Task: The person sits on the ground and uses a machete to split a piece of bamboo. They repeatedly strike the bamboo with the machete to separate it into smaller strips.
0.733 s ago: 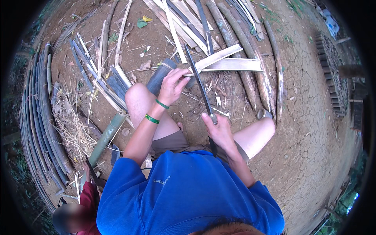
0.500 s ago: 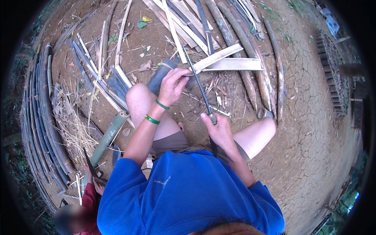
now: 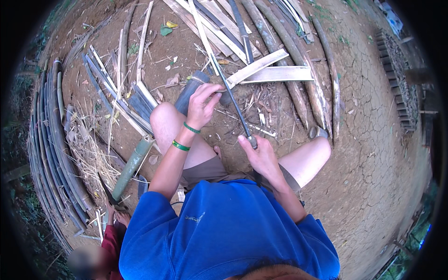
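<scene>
A single head-worn fisheye view looks steeply down from above the person's blue-shirted shoulders, close over both forearms. It faces forward across the bare brown earth ground (image 3: 373, 140), whose straight split bamboo slats (image 3: 275, 74) bend near the dark round rim.

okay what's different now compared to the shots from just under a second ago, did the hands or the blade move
Hardly anything moved. The left hand keeps its grip on the bamboo piece by the knee, and the right hand keeps hold of the long knife, its blade angled up toward the left hand as before. The green bamboo tube on the ground and the split strips lie unchanged.
</scene>
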{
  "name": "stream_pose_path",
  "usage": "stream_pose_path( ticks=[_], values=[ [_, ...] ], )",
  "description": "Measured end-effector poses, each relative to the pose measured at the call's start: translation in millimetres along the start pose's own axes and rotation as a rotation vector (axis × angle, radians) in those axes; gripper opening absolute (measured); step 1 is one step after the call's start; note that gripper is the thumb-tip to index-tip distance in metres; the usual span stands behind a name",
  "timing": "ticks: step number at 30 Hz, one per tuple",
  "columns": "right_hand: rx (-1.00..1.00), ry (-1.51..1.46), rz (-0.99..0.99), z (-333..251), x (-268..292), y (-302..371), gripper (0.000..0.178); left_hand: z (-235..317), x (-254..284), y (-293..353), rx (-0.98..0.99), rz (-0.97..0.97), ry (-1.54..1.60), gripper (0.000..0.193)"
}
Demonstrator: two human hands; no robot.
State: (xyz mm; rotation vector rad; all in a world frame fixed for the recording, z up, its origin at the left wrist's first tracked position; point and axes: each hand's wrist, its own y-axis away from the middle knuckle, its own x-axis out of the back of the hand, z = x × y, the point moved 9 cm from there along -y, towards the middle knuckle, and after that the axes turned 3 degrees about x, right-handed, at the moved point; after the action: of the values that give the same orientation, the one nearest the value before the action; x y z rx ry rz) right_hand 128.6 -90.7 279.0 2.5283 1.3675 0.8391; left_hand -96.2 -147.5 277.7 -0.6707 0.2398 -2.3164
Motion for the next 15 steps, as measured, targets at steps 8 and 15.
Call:
stream_pose_path(
  ticks=[8,15],
  values=[
    [-0.008,-0.050,-0.007,4,-5,0,0.059,-1,0,1,0.011,-0.002,0.033,0.022],
    [-0.023,-0.029,0.009,9,-5,-4,0.056,-3,0,-1,0.016,-0.037,0.002,0.024]
  ],
)
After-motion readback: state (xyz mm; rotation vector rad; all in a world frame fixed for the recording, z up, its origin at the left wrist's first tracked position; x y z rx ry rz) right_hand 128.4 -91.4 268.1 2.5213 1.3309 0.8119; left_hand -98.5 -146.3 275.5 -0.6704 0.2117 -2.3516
